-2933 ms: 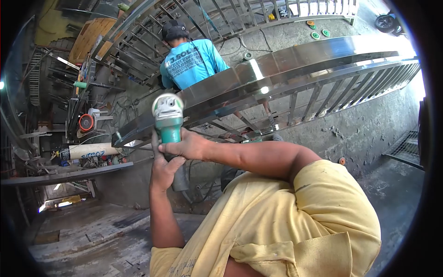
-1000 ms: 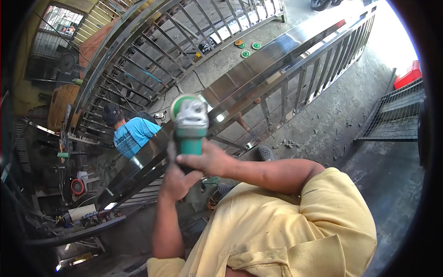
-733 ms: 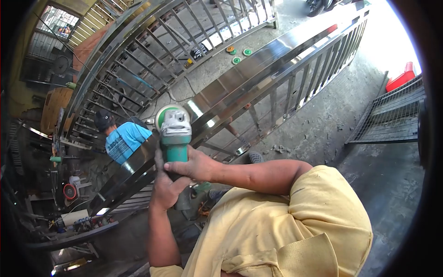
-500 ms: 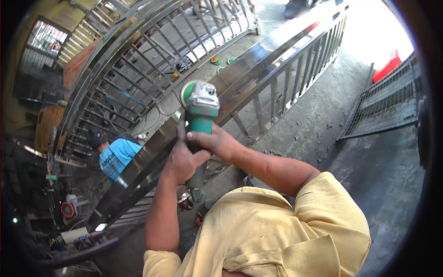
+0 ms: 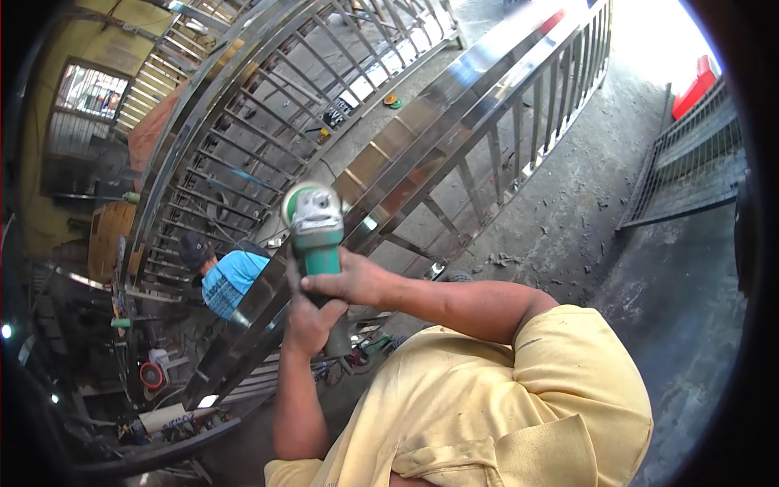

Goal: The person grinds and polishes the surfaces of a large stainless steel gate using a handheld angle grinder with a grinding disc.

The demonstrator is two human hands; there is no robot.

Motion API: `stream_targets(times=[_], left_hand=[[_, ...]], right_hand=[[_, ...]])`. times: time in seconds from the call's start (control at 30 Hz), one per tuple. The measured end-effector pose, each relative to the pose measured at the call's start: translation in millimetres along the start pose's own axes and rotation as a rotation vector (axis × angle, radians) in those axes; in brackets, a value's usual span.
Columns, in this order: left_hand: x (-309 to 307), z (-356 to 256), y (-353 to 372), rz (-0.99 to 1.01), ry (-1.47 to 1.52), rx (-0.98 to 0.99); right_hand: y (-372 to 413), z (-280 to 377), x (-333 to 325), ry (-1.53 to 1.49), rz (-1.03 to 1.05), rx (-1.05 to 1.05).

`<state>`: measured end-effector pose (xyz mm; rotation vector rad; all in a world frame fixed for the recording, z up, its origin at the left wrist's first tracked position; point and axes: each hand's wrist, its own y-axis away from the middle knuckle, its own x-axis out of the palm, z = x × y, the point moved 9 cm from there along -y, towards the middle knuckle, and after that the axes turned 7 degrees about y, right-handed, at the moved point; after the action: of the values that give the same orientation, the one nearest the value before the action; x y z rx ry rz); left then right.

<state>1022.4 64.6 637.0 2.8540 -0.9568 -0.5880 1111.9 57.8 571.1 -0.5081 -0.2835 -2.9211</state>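
Observation:
Both my hands grip a green and grey angle grinder (image 5: 316,231). My right hand (image 5: 350,280) wraps over its green body from the right. My left hand (image 5: 311,321) clasps the lower part of the handle from below. The grinder's head with its green disc presses against the shiny top rail of a stainless steel gate (image 5: 430,134) that runs from lower left to upper right.
A person in a blue shirt and dark cap (image 5: 227,272) crouches behind the gate at left. A second barred gate (image 5: 243,105) leans behind. Green discs (image 5: 392,100) lie on the concrete floor. A wire mesh panel (image 5: 690,174) and a red container (image 5: 704,84) sit at right. Tools clutter the lower left.
The grinder and both hands have slid down and left along the rail over the last half second. The view has swung, so the gate appears steeper than 2.9 s ago.

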Motion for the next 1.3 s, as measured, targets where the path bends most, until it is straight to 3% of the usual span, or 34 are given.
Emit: stream_targets(times=[0.1, 0.2, 0.23, 0.37, 0.43, 0.47, 0.5, 0.53, 0.57, 0.63, 0.77, 0.83, 0.87, 0.93, 1.03, 1.13, 1.23, 1.3], left_hand=[[-19, 4, 31, -0.085, 0.117, -0.03], [-25, 11, 46, -0.126, 0.139, -0.076], [-21, 9, 42, -0.131, 0.117, -0.055], [20, 15, 3, 0.0, -0.022, -0.104], [48, -24, -23, 0.087, -0.073, -0.025], [68, -13, -38, 0.199, -0.056, -0.134], [81, -30, -47, 0.191, -0.003, -0.044], [93, -38, -59, 0.117, -0.178, 0.117], [109, -43, -62, 0.199, -0.039, 0.023], [146, -35, -76, 0.173, -0.082, 0.112], [185, -47, -60, 0.131, -0.117, 0.265], [194, -50, -49, 0.121, -0.068, 0.341], [194, -56, -42, 0.093, -0.045, 0.455], [190, -64, -23, 0.035, 0.004, 0.682], [188, -69, -10, 0.047, 0.011, 0.831], [176, -76, -4, 0.085, 0.121, 0.898], [167, -60, -15, 0.32, 0.018, 0.825], [139, -53, -11, 0.297, -0.045, 0.855]], right_hand=[[0, 7, 45, -0.092, 0.137, -0.008], [-7, -13, 54, 0.068, 0.134, 0.055], [-4, -10, 51, -0.011, 0.112, 0.056], [20, 4, -8, -0.081, 0.011, 0.069], [32, -1, -52, -0.118, -0.106, 0.11], [40, 3, -73, -0.144, -0.156, 0.133], [48, 6, -95, -0.173, -0.229, 0.123], [55, 11, -115, -0.203, -0.307, 0.109], [65, 19, -130, -0.215, -0.401, 0.094], [85, 31, -161, -0.212, -0.565, 0.062], [122, 39, -198, -0.118, -0.684, -0.02], [131, 58, -194, -0.076, -0.737, -0.193], [137, 65, -191, -0.057, -0.764, -0.279], [146, 72, -195, -0.071, -0.777, -0.241], [147, 89, -204, 0.026, -0.844, -0.24], [142, 105, -199, 0.123, -0.892, -0.189], [135, 122, -208, 0.282, -0.949, -0.242], [128, 143, -225, 0.479, -1.0, -0.334]])
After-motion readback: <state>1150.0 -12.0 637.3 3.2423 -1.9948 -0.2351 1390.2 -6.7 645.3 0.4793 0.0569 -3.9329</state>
